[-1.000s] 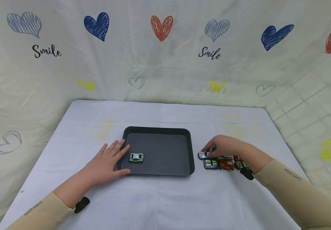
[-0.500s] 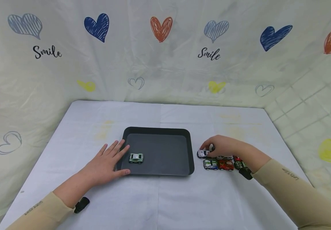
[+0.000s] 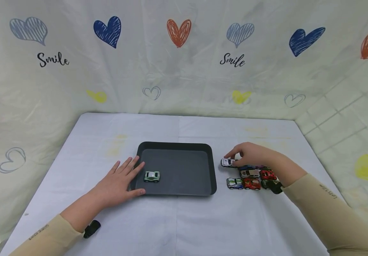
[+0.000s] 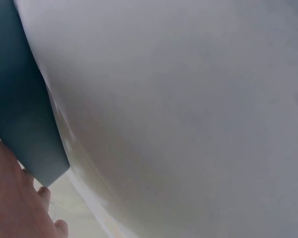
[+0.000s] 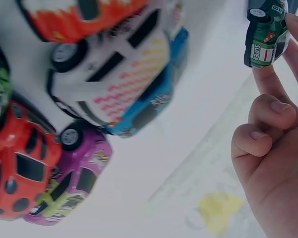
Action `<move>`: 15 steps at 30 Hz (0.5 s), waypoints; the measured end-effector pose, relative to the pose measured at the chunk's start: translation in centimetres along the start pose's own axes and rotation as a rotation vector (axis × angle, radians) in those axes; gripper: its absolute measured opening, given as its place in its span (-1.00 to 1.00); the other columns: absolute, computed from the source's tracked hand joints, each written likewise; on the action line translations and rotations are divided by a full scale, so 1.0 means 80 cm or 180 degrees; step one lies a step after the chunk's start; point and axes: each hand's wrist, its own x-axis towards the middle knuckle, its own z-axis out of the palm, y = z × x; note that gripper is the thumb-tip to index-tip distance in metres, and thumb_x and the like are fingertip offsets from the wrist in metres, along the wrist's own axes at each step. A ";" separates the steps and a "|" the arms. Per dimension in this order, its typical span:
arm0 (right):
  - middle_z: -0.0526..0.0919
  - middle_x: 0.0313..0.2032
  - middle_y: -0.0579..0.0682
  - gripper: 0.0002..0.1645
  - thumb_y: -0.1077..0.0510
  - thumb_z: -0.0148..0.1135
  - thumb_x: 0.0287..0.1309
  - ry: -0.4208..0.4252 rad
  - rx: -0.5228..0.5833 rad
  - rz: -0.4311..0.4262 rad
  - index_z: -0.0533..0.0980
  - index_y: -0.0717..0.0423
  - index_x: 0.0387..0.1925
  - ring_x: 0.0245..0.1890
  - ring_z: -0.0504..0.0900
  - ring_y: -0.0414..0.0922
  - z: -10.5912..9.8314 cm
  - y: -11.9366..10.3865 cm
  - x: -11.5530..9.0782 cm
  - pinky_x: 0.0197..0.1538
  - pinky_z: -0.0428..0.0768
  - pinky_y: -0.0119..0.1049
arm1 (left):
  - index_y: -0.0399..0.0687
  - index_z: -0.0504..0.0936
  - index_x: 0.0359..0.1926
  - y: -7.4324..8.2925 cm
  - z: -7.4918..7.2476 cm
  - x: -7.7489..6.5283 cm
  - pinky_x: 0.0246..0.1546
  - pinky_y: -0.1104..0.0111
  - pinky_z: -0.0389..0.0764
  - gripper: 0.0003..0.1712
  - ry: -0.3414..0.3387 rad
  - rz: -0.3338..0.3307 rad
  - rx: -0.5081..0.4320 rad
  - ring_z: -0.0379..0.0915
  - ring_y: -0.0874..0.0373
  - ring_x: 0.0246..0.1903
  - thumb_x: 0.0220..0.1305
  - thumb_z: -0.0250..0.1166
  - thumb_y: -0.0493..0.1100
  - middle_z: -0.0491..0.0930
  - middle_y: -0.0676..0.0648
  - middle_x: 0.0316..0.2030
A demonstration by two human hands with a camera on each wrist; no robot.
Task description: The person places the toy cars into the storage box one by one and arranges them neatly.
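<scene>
My right hand (image 3: 255, 153) pinches a toy car (image 3: 227, 162) between thumb and fingers, right of the tray. Its roof looks white from the head; its side is green with lettering in the right wrist view, where the same toy car (image 5: 267, 39) hangs beside curled lower fingers. My left hand (image 3: 117, 185) lies spread and straight over the left edge of a dark grey tray (image 3: 184, 169). A pale green toy car (image 3: 152, 176) sits in the tray, close to that hand. In the left wrist view, my fingers (image 4: 20, 198) are beside the tray's outer wall (image 4: 27, 99).
Several toy cars stand in close rows under and before my right forearm: a blue-green-white one (image 3: 234, 183), a red one (image 3: 252, 184), a tan-topped one (image 3: 249, 173) and a red-and-black one (image 3: 268, 174). Others are partly hidden. A white cloth (image 3: 177, 224) covers the table.
My right hand has moved toward the far side of the table with the pinched toy car, uncovering more of the cars behind it. My left hand stays on the tray's edge.
</scene>
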 end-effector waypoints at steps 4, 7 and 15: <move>0.64 -0.16 -0.15 -0.63 0.09 0.35 0.23 0.0059 0.0081 -0.0059 0.67 -0.11 0.09 -0.40 0.41 -0.13 -0.007 -0.004 0.000 -0.37 0.44 -0.27 | 0.08 0.00 0.58 0.000 0.001 0.000 0.46 -0.15 -0.18 0.12 -0.0016 -0.0018 -0.0008 -0.24 -0.14 0.53 0.22 -0.06 0.61 -0.15 -0.10 0.57; 0.64 -0.17 -0.15 -0.63 0.09 0.36 0.23 0.0093 0.0148 -0.0046 0.67 -0.13 0.08 -0.43 0.39 -0.13 -0.012 -0.008 0.003 -0.41 0.42 -0.28 | 0.09 -0.01 0.58 0.000 0.001 0.001 0.46 -0.14 -0.21 0.10 -0.0041 -0.0035 -0.0020 -0.26 -0.13 0.53 0.23 -0.02 0.58 -0.17 -0.09 0.57; 0.65 -0.18 -0.12 -0.63 0.10 0.37 0.22 0.0143 0.0308 -0.0127 0.67 -0.12 0.08 -0.50 0.37 -0.11 -0.025 -0.027 0.016 -0.45 0.39 -0.29 | 0.08 -0.01 0.58 0.001 0.003 0.002 0.46 -0.13 -0.19 0.11 -0.0009 -0.0022 0.0018 -0.25 -0.13 0.53 0.22 -0.04 0.60 -0.15 -0.10 0.57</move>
